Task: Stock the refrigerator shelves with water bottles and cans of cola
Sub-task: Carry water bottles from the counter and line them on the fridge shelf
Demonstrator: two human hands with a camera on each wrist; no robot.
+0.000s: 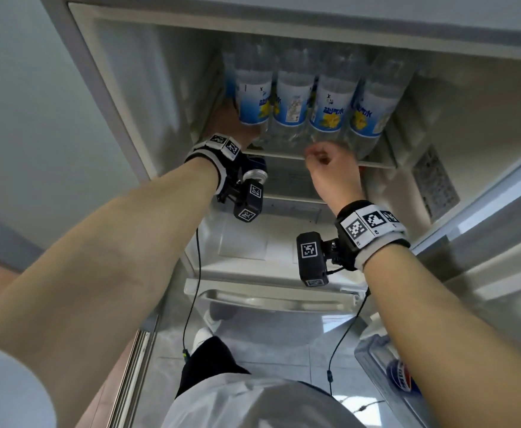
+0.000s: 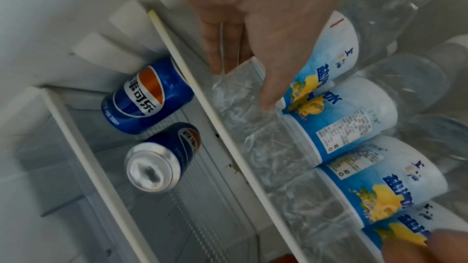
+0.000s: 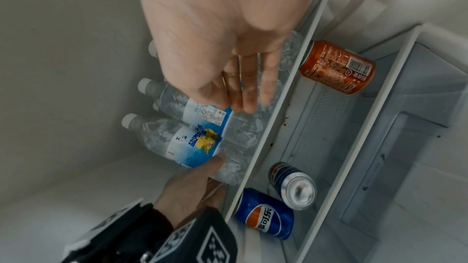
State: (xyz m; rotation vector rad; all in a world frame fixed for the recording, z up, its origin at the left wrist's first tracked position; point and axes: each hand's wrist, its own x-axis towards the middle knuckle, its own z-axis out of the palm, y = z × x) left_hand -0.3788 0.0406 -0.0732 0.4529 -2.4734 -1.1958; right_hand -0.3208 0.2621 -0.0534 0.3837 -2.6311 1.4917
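Standing open: refrigerator (image 1: 123, 97), white inside, seen from below in the head view.
Top shelf (image 1: 287, 156): four water bottles (image 1: 294, 97) upright in a row, touching one another, blue labels facing out.
Shelf below (image 2: 83, 147): two blue cola cans (image 2: 149, 95) close together at the left, an orange can (image 3: 336, 66) well apart at the right.
Left hand (image 1: 234, 123): at the leftmost bottle (image 2: 326, 45); fingers (image 2: 268, 79) straight, touching its clear lower part, thumb behind.
Right hand (image 1: 330, 168): at the shelf's front edge, fingers (image 3: 249, 91) loosely extended in the wrist view, holding nothing, just before the bottles.
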